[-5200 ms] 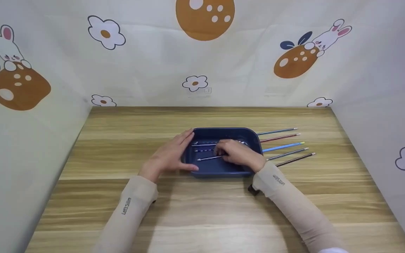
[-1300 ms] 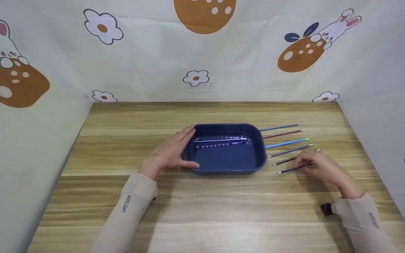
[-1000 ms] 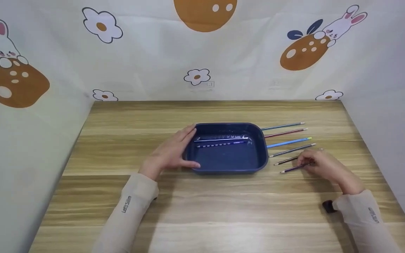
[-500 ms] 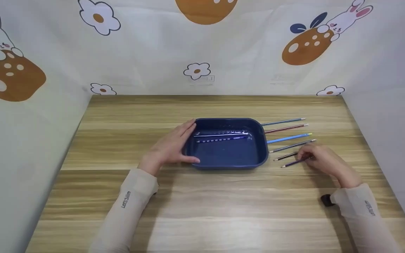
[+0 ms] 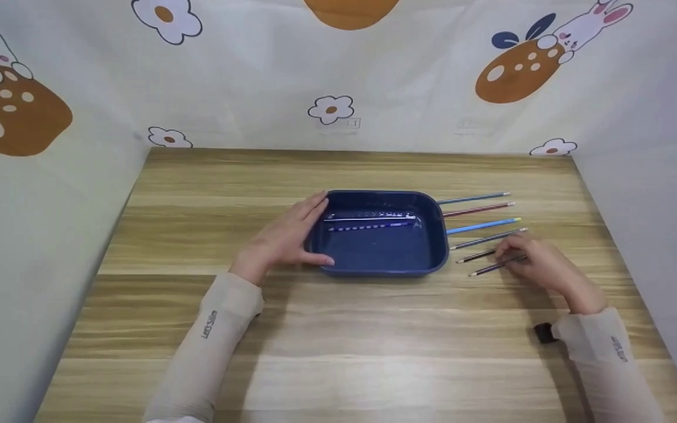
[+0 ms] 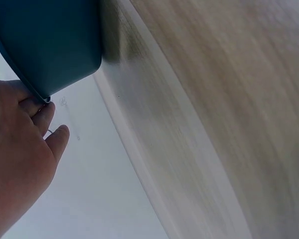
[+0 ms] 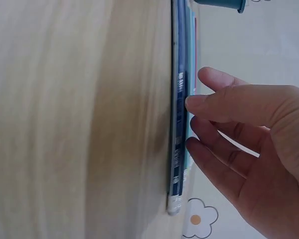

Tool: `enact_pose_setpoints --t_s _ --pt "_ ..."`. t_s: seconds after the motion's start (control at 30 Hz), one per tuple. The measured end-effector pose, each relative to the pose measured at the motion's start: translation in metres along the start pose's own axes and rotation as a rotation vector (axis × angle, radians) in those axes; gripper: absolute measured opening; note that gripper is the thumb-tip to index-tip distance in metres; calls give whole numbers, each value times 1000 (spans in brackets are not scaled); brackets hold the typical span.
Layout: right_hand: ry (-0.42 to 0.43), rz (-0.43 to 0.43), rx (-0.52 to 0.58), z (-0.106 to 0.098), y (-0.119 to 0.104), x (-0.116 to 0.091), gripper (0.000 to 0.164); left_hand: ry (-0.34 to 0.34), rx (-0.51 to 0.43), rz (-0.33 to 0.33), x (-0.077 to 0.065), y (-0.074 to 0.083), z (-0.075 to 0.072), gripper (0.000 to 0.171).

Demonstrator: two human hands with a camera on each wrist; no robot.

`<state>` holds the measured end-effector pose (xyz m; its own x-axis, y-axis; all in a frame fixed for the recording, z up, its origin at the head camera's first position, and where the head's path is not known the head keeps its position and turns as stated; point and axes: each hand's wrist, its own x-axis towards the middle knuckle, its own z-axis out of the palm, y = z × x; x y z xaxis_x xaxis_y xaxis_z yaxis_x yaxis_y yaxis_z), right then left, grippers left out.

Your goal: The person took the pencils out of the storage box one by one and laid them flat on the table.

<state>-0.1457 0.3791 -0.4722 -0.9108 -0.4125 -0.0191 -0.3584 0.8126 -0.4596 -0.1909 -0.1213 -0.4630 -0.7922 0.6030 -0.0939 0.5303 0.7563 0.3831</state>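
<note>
My left hand (image 5: 280, 239) holds the left end of the dark blue box (image 5: 382, 272), its thumb at the front corner and its fingers at the back one. Inside the box lie a dark striped pencil (image 5: 368, 227) and a silvery one (image 5: 368, 219). Right of the box, my right hand (image 5: 535, 262) is over the near end of a pencil row. Its loosely bent fingers are beside the nearest dark pencil (image 5: 485, 269), which lies on the table. In the right wrist view the thumb tip (image 7: 197, 103) is close to that pencil; whether it touches cannot be told.
Beyond the nearest pencil lie a black pencil (image 5: 475, 257), a grey-blue one (image 5: 482, 239), a bright blue one (image 5: 482, 225), a red one (image 5: 479, 209) and a blue one (image 5: 473, 198). Some tips reach the box's right side. Patterned cloth (image 5: 244, 82) walls the wooden table (image 5: 338, 346).
My right hand has left the box, carried a dark pencil rightward and laid it at the row's near side. My left hand has stayed on the box. The head view has tilted down.
</note>
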Motion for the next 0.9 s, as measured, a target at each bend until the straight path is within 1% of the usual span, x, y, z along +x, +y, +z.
enact_pose_setpoints --t_s 0.1,0.23,0.47,0.67,0.9 --pt "-8 20 51 -4 -8 3 28 2 -4 2 1 0 -1 123" --pt "-9 9 100 -8 -19 10 30 0 -4 1 1 -1 -1 124" --pt "14 -47 119 -10 -37 23 26 -3 -3 10 1 -1 -2 125" --pt "14 -92 102 -9 -52 38 26 -19 -9 2 0 -1 -3 126" --pt "-5 -125 162 -8 -71 55 26 -22 -14 3 1 0 -3 126"
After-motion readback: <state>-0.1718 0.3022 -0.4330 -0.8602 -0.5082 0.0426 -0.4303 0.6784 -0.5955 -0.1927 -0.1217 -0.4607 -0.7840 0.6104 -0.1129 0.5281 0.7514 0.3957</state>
